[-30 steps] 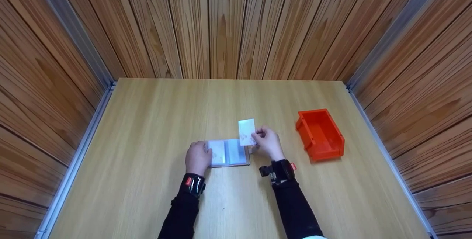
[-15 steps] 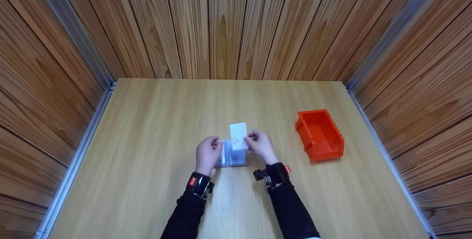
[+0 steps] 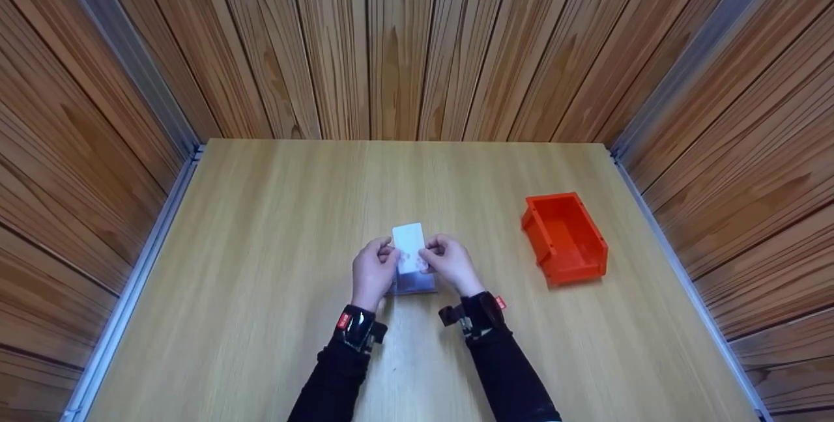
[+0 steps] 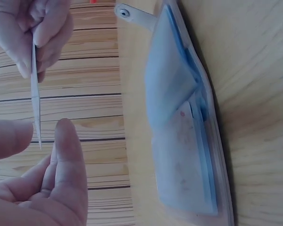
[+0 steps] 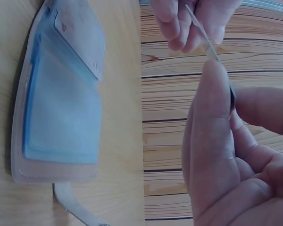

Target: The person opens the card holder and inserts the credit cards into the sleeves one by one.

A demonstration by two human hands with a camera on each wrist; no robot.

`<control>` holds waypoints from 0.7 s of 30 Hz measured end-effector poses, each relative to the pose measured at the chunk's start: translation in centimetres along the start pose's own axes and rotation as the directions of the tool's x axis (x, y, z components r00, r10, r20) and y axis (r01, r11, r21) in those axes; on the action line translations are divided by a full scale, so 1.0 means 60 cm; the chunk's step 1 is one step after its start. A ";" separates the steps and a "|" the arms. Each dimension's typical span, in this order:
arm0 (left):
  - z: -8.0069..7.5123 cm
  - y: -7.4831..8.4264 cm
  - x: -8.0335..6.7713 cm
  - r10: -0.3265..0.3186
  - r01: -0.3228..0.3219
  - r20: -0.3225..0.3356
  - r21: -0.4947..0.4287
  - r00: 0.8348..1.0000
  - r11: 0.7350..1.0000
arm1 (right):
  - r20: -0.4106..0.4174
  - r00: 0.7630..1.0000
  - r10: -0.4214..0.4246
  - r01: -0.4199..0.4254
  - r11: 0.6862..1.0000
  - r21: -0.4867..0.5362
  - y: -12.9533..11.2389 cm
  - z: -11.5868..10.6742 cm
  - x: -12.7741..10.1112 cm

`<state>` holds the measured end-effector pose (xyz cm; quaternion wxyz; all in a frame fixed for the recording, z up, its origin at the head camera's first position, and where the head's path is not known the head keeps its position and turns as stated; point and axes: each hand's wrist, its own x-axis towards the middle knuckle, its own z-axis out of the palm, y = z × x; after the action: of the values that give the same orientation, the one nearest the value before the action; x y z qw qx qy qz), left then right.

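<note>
My right hand (image 3: 453,264) pinches a white card (image 3: 408,246) between thumb and fingers by its right edge. In the left wrist view the card (image 4: 35,94) appears edge-on, raised above the table. My left hand (image 3: 373,271) is at the card's left edge; its thumb and forefinger (image 4: 68,146) stand apart on either side of that edge, with a gap showing. Below both hands lies an opened card holder (image 3: 416,285) with clear bluish sleeves (image 5: 66,103). Another white card (image 5: 80,35) sits in one of its sleeves. A strap with a snap (image 4: 134,16) sticks out from the holder.
An orange-red plastic bin (image 3: 565,238) stands on the table to the right of my hands. Wooden plank walls (image 3: 404,44) rise behind and at both sides of the wooden table (image 3: 260,213).
My right hand has carried the card leftward and slightly nearer, over the holder. My left hand has come off the holder's left side and moved right, up to the card.
</note>
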<state>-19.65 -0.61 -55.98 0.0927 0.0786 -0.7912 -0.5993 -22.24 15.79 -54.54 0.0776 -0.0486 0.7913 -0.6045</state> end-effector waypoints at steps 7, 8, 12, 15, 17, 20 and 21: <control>0.000 0.003 0.000 0.001 -0.001 -0.008 0.008 1.000 1.000 | 0.010 1.000 -0.001 0.000 1.000 0.029 -0.010 0.008 -0.007; 0.001 0.003 0.000 0.001 -0.001 -0.009 0.001 1.000 1.000 | 0.010 1.000 0.004 -0.004 0.999 0.041 -0.010 0.010 -0.008; 0.001 0.002 -0.001 0.030 -0.030 -0.016 -0.004 0.999 1.000 | 0.012 1.000 -0.004 0.003 0.997 0.082 0.000 0.016 -0.003; 0.001 0.000 -0.001 0.065 -0.065 -0.023 0.005 0.998 0.998 | 0.016 1.000 -0.011 0.010 0.996 0.088 -0.004 0.017 -0.006; 0.000 -0.001 -0.001 0.074 -0.073 -0.026 0.010 0.997 0.997 | 0.021 1.000 -0.018 0.016 0.997 0.074 -0.012 0.017 -0.012; 0.000 0.000 -0.001 0.066 -0.066 -0.019 0.010 0.998 0.998 | 0.028 0.999 -0.023 0.021 0.999 0.044 -0.031 0.015 -0.021; -0.001 0.001 -0.001 0.060 -0.060 -0.016 0.007 0.998 0.998 | 0.031 0.999 -0.023 0.021 0.999 0.035 -0.037 0.015 -0.024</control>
<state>-19.58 -0.63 -55.93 0.1168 0.0601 -0.7944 -0.5931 -20.69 14.60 -52.57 0.0840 -0.0654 0.7789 -0.6180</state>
